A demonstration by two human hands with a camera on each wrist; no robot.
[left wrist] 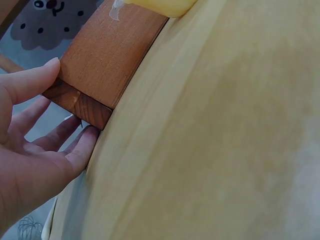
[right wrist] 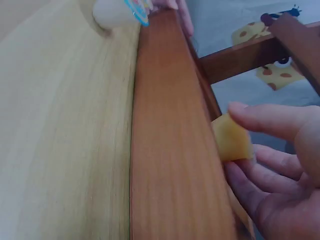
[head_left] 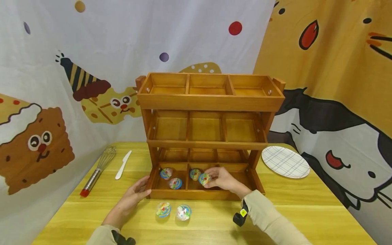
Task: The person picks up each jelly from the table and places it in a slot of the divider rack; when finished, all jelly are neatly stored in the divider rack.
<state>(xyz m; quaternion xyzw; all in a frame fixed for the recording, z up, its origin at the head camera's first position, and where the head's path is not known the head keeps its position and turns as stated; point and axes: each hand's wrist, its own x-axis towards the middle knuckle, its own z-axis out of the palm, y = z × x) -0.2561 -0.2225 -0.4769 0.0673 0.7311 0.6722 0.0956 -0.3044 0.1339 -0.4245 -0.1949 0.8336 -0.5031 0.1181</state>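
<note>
Small cup (head_left: 204, 179) between curled right fingers (right wrist: 277, 163)

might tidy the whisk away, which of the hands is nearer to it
Left: the left hand is right of the whisk, at the left end of the wooden rack; the right hand is farther off, holding a cup at its bottom tier.

1. Six cups (head_left: 183, 212): two in the bottom left compartment (head_left: 182, 171), two at the bottom middle compartment (head_left: 195, 186), two on the counter (head_left: 214, 223).
2. One rack (head_left: 211, 102): three compartments in the top row (head_left: 209, 81), three in the row below (head_left: 205, 126).
3. One whisk (head_left: 95, 175).
4. One knife (head_left: 122, 166).
5. One plate (head_left: 286, 162).
6. One left hand (head_left: 131, 199), one right hand (head_left: 223, 179).
</note>
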